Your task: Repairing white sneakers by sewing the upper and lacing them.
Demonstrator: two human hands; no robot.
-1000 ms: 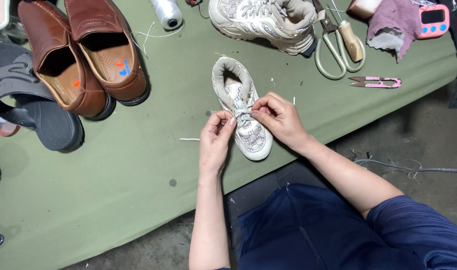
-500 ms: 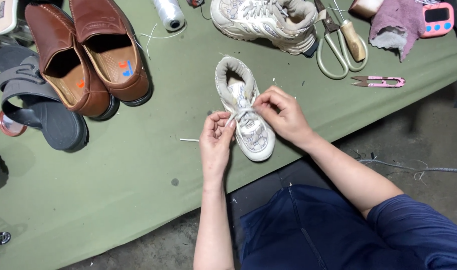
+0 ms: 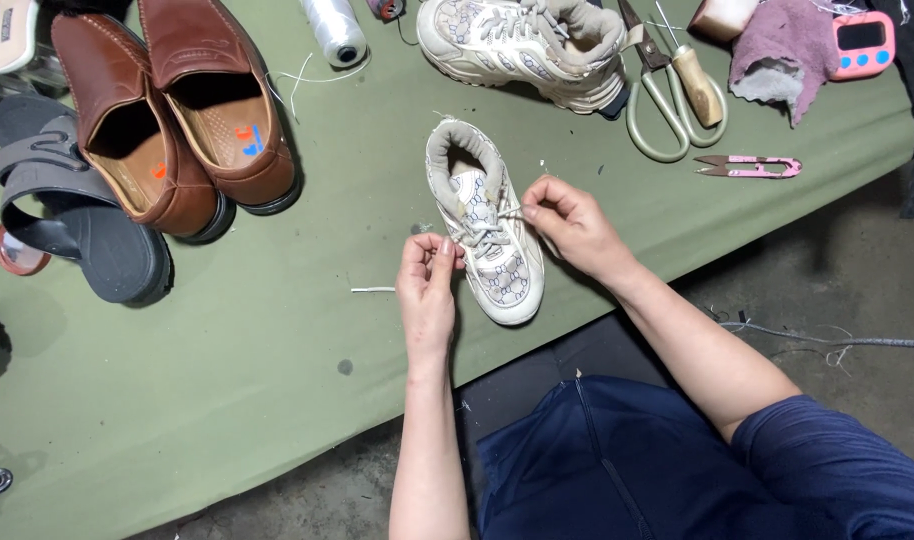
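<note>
A small beige patterned sneaker (image 3: 497, 262) lies on the green table cover (image 3: 227, 400), toe toward me. My left hand (image 3: 429, 290) pinches one end of its white lace (image 3: 482, 232) at the shoe's left side. My right hand (image 3: 569, 222) pinches the other lace end at the right side, over the tongue. Both hands rest against the shoe.
A matching larger sneaker (image 3: 527, 45) lies at the far edge. Two brown leather shoes (image 3: 177, 120), a grey sandal (image 3: 67, 220), a spool of white thread (image 3: 334, 30), large scissors (image 3: 667, 100), pink thread snips (image 3: 752, 166), a purple cloth (image 3: 777, 55) and a pink timer (image 3: 862, 45) surround it.
My hands have drawn slightly apart, pulling the lace ends outward across the small sneaker. The view has shifted a little; the shoe stays in place.
</note>
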